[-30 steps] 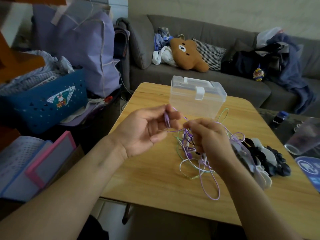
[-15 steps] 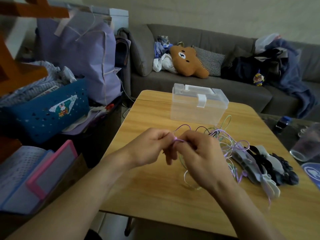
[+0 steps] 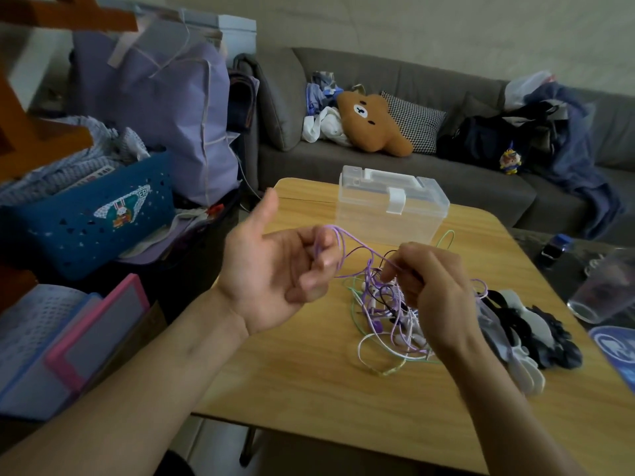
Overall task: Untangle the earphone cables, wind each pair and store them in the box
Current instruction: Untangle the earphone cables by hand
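A tangle of earphone cables (image 3: 385,314), purple, green, white and black, lies on the wooden table (image 3: 309,379). My left hand (image 3: 275,276) is raised palm-up with the thumb out, its fingers curled round a loop of the purple cable (image 3: 347,240). My right hand (image 3: 429,290) hovers over the tangle and pinches the same purple cable a little further along. The clear plastic box (image 3: 388,207) stands behind the hands with its lid down and its white latch facing me.
A pile of black, grey and white cloth items (image 3: 529,331) lies right of the tangle. An upturned glass (image 3: 601,286) and a blue disc (image 3: 618,348) are at the right edge. A grey sofa (image 3: 446,176) runs behind; baskets and bags (image 3: 92,214) crowd the left.
My hands, pressed together half a second ago, have drawn apart. The left hand rose and turned palm-up, pulling a purple loop out of the tangle.
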The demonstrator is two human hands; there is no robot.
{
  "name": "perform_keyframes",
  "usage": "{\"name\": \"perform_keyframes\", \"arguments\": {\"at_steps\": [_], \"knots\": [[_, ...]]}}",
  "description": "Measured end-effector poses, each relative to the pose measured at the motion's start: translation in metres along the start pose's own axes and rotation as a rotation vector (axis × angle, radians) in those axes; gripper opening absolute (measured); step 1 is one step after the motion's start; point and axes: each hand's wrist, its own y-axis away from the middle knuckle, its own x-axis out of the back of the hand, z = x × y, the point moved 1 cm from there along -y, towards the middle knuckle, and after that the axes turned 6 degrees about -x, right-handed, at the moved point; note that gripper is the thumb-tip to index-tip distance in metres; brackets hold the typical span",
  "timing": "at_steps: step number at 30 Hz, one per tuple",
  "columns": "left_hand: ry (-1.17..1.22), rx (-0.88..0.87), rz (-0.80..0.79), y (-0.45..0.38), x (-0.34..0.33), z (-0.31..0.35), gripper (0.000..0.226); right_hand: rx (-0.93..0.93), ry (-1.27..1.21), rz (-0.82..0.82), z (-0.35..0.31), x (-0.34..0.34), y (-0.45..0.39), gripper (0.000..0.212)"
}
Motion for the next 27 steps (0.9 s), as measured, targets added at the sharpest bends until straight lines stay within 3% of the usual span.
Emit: {"name": "perform_keyframes", "arguments": {"at_steps": [3,6,9,15,19,22,27], "knots": [[0.103,-0.096,0.049,0.002,0.0,0.0,0.091,0.083,0.191,-0.012,0.004,-0.006,0.001,0.035],[0.145,-0.138,0.08,0.004,-0.003,0.001,0.098,0.211,0.59,-0.041,0.01,-0.019,0.006,0.031],[0.053,-0.196,0.151,0.001,-0.005,0.0,0.094,0.31,0.813,-0.152,0.013,-0.04,0.019,0.031],[-0.686,-0.404,0.281,-0.002,-0.004,-0.007,0.076,0.378,0.725,-0.273,0.007,-0.057,0.035,0.027],[-1.03,-0.371,0.249,0.003,0.003,-0.012,0.031,0.394,0.584,-0.094,-0.002,-0.036,0.022,0.02],[-1.073,-0.234,0.147,0.007,0.002,-0.011,0.024,0.317,0.548,-0.038,0.001,-0.02,0.013,0.02],[-0.846,0.084,0.12,0.008,0.0,-0.008,0.044,0.158,0.4,0.006,0.0,-0.008,0.007,0.017]]}}
